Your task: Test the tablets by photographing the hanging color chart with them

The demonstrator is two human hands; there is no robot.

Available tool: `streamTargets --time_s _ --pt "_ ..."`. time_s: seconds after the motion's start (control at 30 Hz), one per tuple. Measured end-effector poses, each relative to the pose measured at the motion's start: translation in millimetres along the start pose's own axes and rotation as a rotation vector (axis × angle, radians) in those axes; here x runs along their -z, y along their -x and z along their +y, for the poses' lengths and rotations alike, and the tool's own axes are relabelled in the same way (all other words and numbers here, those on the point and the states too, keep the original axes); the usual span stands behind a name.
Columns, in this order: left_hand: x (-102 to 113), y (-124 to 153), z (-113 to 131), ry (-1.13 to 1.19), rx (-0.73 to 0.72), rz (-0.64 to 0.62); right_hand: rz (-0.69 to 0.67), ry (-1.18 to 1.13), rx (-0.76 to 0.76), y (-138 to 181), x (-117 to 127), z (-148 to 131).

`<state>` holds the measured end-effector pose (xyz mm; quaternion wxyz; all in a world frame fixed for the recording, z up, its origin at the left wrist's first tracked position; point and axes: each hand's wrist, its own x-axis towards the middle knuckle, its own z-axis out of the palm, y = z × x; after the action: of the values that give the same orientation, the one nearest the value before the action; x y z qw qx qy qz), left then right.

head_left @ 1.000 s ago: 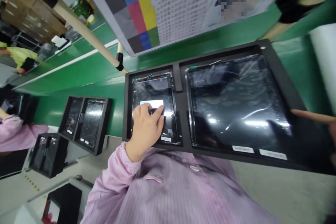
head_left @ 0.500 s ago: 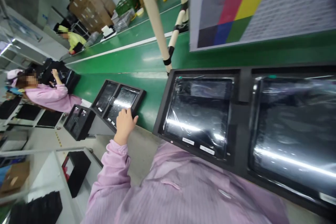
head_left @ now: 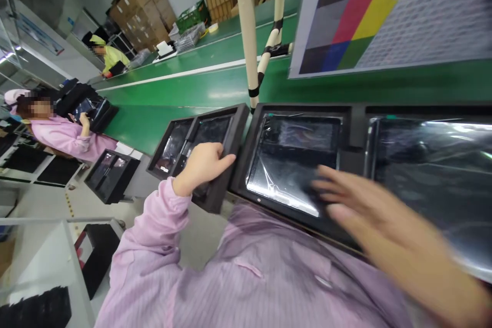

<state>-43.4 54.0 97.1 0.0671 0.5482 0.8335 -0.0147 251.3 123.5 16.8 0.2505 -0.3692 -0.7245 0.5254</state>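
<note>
My left hand (head_left: 202, 164) is closed on the near side of a small black tray (head_left: 230, 128) that holds two film-wrapped dark screens. That tray is tilted and sits against the left end of a large black tray (head_left: 355, 125). The large tray holds a film-covered screen on the left (head_left: 284, 159) and a bigger one on the right (head_left: 430, 174). My right hand (head_left: 369, 220), blurred, hovers with fingers stretched out over the near edge of the large tray, beside its left screen. It holds nothing.
The trays rest on a green conveyor belt (head_left: 172, 97). A colour chart board (head_left: 384, 5) and beige posts (head_left: 248, 25) stand behind. Another black tray (head_left: 111, 174) sits to the left. A co-worker in pink (head_left: 65, 133) and a person in yellow (head_left: 111, 56) work farther off.
My left hand left the screen in the large tray, reached left to the small tray and drew it against the large one. My right hand has come in over the large tray.
</note>
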Motion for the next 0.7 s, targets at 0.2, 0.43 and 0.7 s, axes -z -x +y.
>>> streamTargets --time_s 0.2,0.43,0.7 --pt "7 24 55 0.408 -0.439 -0.022 -0.034 -0.414 -0.172 -17 -78 -39" --pt "-23 29 -99 0.526 0.466 0.120 0.220 -0.659 -0.400 -16 -20 -47" --pt "-88 67 -122 0.883 0.464 -0.049 0.465 -0.254 -0.386 25 54 -20"
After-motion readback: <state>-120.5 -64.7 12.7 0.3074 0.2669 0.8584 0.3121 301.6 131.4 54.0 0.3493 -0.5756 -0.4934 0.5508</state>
